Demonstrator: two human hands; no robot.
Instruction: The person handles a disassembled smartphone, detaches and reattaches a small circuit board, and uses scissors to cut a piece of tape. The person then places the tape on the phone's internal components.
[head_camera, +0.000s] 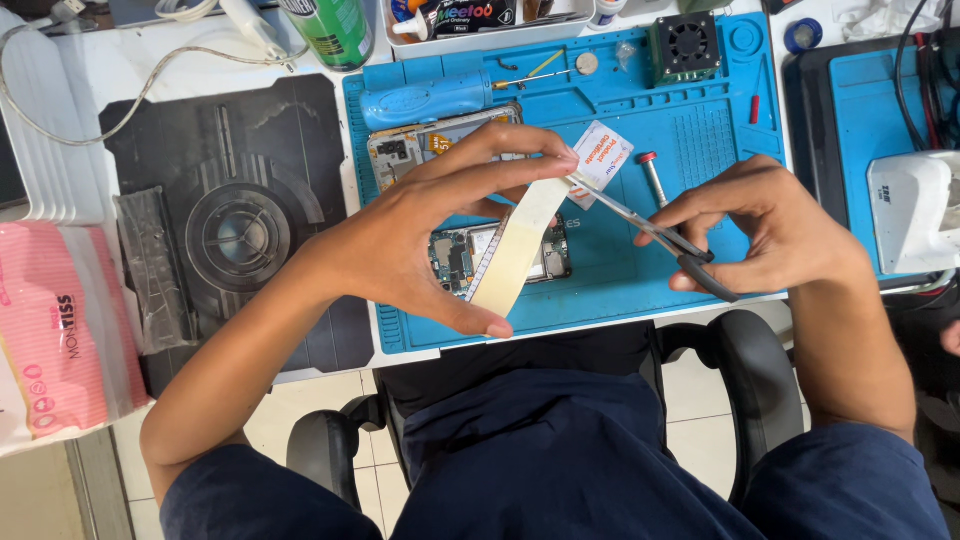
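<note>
Over dark blue trousers (560, 450), left hand (420, 240) pinches pale cream tape strip (515, 250) tight; right hand (770, 235) grips black-handled metal scissors (650, 232), so cut straight.

Layout around the work mat

The work mat (620, 290) lies on the surface (90, 60), straight ahead of the seated person. On it, an opened phone (455, 255) sits near the front edge, another phone body (400, 150) behind that, a small fan (685, 45) at the far right corner. Left of the mat lies a flat pad (240, 220); behind the mat stands a tray (480, 25); right of it, a second mat (850, 110).
</note>
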